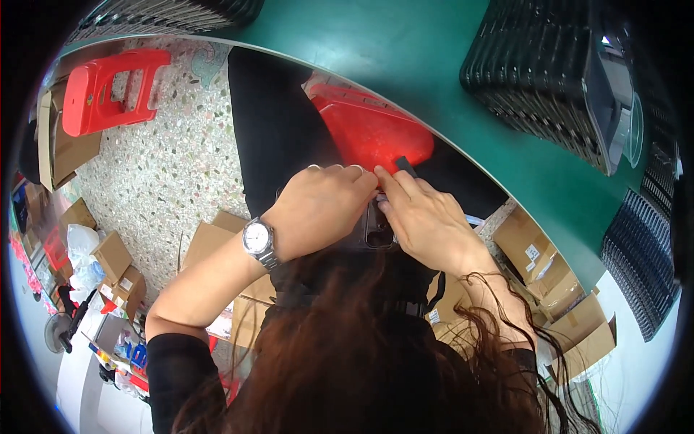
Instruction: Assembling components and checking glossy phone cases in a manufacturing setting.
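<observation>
- Your left hand (329,206) and right hand (430,220) meet around the middle of the frame, right over your lap.
- Left fingers are curled in and bunched, tips turned down out of sight, so I can't tell what they're clamped on, if anything.
- On the right, your index finger reaches up-left to the left hand, with the thumb a bit lower. There's a gap between those two, but I can't tell if they're pinching something.
- The thing you're working on looks like a phone case (379,233) with a dark camera cutout, sitting just below center between your hands, partly covered by them.
- A small dark tab (405,167) pokes out just above your right fingers, can't make out what it is.
- Silver wristwatch (257,237) on your left wrist, black trousers (267,123) on your legs, and a red plastic piece (372,130) showing between them.
- Green desk (405,43) sweeps from the top down the right side, with a stack of black trays (531,79) at upper right.
- Upper left: red stool (116,90) on the speckled floor (191,137). Cardboard boxes (116,264) pile up at lower left.
</observation>
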A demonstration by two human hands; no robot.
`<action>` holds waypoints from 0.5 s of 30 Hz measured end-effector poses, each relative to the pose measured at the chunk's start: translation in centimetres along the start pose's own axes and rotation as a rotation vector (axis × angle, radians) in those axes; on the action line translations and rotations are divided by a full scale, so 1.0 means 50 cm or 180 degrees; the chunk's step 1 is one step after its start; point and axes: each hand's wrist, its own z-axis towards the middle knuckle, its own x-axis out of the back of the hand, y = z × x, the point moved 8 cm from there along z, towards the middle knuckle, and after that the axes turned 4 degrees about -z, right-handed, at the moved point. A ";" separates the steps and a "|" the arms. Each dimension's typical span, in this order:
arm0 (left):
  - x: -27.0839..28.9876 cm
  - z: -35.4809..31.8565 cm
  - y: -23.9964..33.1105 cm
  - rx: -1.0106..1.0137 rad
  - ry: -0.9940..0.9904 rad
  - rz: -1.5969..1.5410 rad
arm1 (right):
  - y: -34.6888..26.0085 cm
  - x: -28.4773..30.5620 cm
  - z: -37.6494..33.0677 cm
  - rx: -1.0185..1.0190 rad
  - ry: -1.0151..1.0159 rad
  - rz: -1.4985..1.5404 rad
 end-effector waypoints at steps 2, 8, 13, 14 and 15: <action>-0.001 0.001 -0.007 0.0021 0.0002 -0.0080 | 0.004 -0.002 0.008 -0.0040 -0.0097 -0.0046; 0.005 0.013 -0.024 0.0202 -0.0050 -0.0024 | 0.014 -0.004 0.045 -0.0155 -0.0009 -0.0048; -0.013 0.015 -0.032 0.0195 0.0107 0.0028 | 0.043 -0.024 0.040 -0.0681 0.0125 0.0492; -0.018 0.009 -0.036 0.0272 0.0101 0.0040 | 0.038 -0.029 0.042 -0.0581 0.0265 0.0476; -0.026 -0.001 -0.041 0.0351 0.0080 0.0037 | 0.031 -0.034 0.042 -0.0495 0.0392 0.0471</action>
